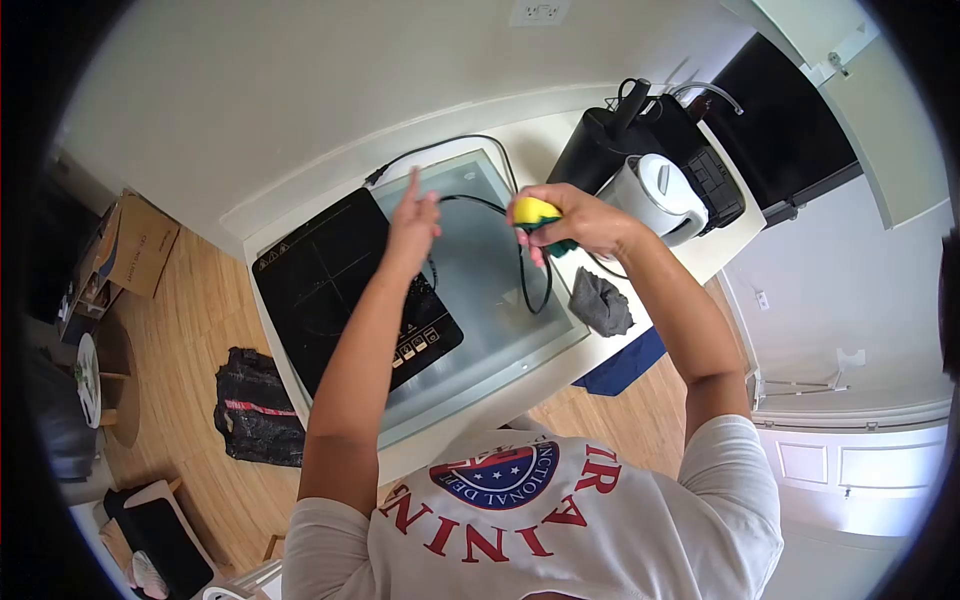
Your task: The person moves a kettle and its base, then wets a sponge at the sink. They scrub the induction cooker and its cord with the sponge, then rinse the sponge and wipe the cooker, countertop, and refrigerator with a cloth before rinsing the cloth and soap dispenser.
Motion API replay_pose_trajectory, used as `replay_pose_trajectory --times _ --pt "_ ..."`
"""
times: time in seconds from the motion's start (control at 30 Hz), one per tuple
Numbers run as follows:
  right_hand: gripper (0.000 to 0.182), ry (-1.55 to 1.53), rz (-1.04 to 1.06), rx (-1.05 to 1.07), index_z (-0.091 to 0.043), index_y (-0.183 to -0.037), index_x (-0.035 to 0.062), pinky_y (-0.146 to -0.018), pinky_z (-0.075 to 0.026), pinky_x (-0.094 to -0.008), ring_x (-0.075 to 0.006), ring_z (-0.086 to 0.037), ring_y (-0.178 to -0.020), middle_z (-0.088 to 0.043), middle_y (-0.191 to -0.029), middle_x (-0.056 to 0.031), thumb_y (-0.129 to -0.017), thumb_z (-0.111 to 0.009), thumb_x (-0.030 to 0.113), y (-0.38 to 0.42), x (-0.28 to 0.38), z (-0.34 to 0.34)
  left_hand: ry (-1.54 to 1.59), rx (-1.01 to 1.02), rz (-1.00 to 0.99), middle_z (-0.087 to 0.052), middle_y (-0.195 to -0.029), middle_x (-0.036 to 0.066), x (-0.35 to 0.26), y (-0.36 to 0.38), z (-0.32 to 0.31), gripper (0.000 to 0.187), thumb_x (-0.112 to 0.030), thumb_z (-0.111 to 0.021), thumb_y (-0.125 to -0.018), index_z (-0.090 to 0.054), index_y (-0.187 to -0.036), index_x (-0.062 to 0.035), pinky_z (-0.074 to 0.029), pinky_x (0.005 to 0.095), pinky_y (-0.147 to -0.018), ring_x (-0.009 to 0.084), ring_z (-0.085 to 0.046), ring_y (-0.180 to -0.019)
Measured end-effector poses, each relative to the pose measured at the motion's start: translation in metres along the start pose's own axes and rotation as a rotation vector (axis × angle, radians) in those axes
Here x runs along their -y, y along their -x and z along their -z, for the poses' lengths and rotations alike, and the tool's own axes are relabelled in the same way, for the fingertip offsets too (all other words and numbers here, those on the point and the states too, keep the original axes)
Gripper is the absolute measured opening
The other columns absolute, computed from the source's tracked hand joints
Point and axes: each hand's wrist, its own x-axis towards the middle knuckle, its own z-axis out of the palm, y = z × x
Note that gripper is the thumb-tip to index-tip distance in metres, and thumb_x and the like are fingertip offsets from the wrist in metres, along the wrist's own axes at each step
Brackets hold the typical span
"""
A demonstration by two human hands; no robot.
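Observation:
My right hand (575, 220) is closed around a yellow and green sponge (533, 211) over the right part of a frosted glass board. A black power cord (474, 200) runs past the sponge and loops below it; whether the sponge grips the cord is hidden. My left hand (411, 225) is above the right edge of a black induction cooktop (325, 280), its index finger stretched out toward the wall and its other fingers partly bent. The cord passes close beside or behind those fingers. Near the cooktop's far corner lies the cord's plug (374, 178).
A crumpled grey cloth (600, 303) lies at the board's right edge. Behind it stand a white kettle (655, 200) and a black appliance (590, 150). The glass board (470, 345) covers much of the white counter (545, 137). A cabinet door (890, 130) hangs open at upper right.

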Motion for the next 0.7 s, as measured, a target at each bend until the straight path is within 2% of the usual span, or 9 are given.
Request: replay_pose_trajectory --times 0.1,0.17,0.23,0.27,0.3,0.37,0.5,0.6,0.7 --pt "0.037 -0.331 -0.019 0.198 -0.050 -0.101 0.0005 -0.055 -0.052 -0.0282 -0.0124 -0.054 -0.058 -0.053 -0.076 -0.0070 -0.065 -0.059 -0.003 0.010 -0.013 0.021 0.045 -0.148 0.073 -0.048 -0.077 0.001 0.008 -0.018 0.017 0.057 -0.026 -0.048 -0.095 -0.021 -0.144 -0.0145 -0.041 0.0234 -0.056 0.0069 -0.041 -0.064" --pt "0.041 -0.313 0.027 0.130 -0.048 -0.105 0.0011 -0.055 -0.052 -0.0276 -0.0116 -0.052 -0.056 -0.053 -0.076 -0.0070 -0.066 -0.060 0.002 0.004 -0.013 0.026 0.001 -0.190 0.088 -0.054 -0.082 0.004 0.011 -0.027 0.023 0.056 -0.027 -0.048 -0.095 -0.023 -0.144 -0.0156 -0.043 0.0231 -0.055 0.0068 -0.044 -0.066" --pt "0.034 -0.328 0.074 0.023 -0.049 -0.107 0.0032 -0.052 -0.050 -0.0260 -0.0108 -0.052 -0.056 -0.054 -0.078 -0.0056 -0.084 -0.060 0.026 -0.010 -0.002 0.030 -0.252 -0.277 0.161 -0.060 -0.089 0.007 0.004 -0.038 0.024 0.053 -0.026 -0.047 -0.095 -0.026 -0.143 -0.0143 -0.046 0.0247 -0.064 0.0090 -0.051 -0.072" --pt "0.036 -0.322 0.073 -0.001 -0.049 -0.107 0.0036 -0.050 -0.048 -0.0251 -0.0105 -0.051 -0.055 -0.054 -0.078 -0.0053 -0.088 -0.053 0.034 -0.021 0.008 0.032 -0.213 -0.280 -0.168 -0.064 -0.101 0.011 0.014 -0.051 0.021 0.050 -0.027 -0.048 -0.094 -0.033 -0.140 -0.0115 -0.046 0.0267 -0.075 0.0137 -0.058 -0.083" --pt "0.040 -0.320 0.073 -0.025 -0.049 -0.107 0.0039 -0.049 -0.046 -0.0242 -0.0102 -0.051 -0.055 -0.054 -0.077 -0.0049 -0.092 -0.046 0.041 -0.031 0.017 0.033 -0.216 -0.280 -0.171 -0.064 -0.101 0.011 -0.002 -0.053 0.014 0.050 -0.027 -0.048 -0.094 -0.033 -0.140 -0.0115 -0.046 0.0267 -0.075 0.0137 -0.058 -0.083" --pt "0.043 -0.300 0.092 -0.045 -0.049 -0.108 0.0037 -0.048 -0.045 -0.0234 -0.0100 -0.051 -0.055 -0.054 -0.077 -0.0050 -0.094 -0.042 0.044 -0.049 0.039 0.030 -0.486 0.054 -0.504 -0.063 -0.109 0.013 -0.062 -0.046 -0.007 0.048 -0.029 -0.051 -0.093 -0.040 -0.136 -0.0110 -0.044 0.0272 -0.083 0.0178 -0.059 -0.092" --pt "0.047 -0.194 0.129 -0.138 -0.051 -0.109 0.0029 -0.046 -0.042 -0.0218 -0.0094 -0.050 -0.054 -0.054 -0.076 -0.0053 -0.094 -0.039 0.046 -0.049 0.068 0.026 -0.424 0.238 -0.334 -0.060 -0.115 0.011 -0.120 -0.045 -0.009 0.047 -0.029 -0.052 -0.092 -0.043 -0.134 -0.0105 -0.040 0.0260 -0.091 0.0150 -0.055 -0.105" --pt "0.043 -0.246 -0.013 -0.224 -0.051 -0.112 0.0018 -0.054 -0.048 -0.0289 -0.0160 -0.053 -0.061 -0.056 -0.085 -0.0093 -0.094 -0.041 0.039 -0.049 0.071 0.019 -0.765 0.150 -0.369 -0.062 -0.074 0.012 -0.146 -0.019 -0.010 0.051 -0.022 -0.057 -0.088 -0.040 -0.136 -0.0107 -0.044 0.0256 -0.071 0.0142 -0.058 -0.069" --pt "0.037 -0.025 -0.087 -0.215 -0.048 -0.121 0.0026 -0.069 -0.051 -0.0417 -0.0237 -0.053 -0.088 -0.050 -0.106 -0.0131 -0.091 -0.046 0.024 -0.057 0.071 0.001 -0.752 0.022 -0.569 -0.057 -0.067 0.014 -0.131 -0.014 -0.017 0.060 -0.019 -0.057 -0.087 -0.030 -0.140 -0.0097 -0.046 0.0319 -0.064 0.0244 -0.057 -0.060"
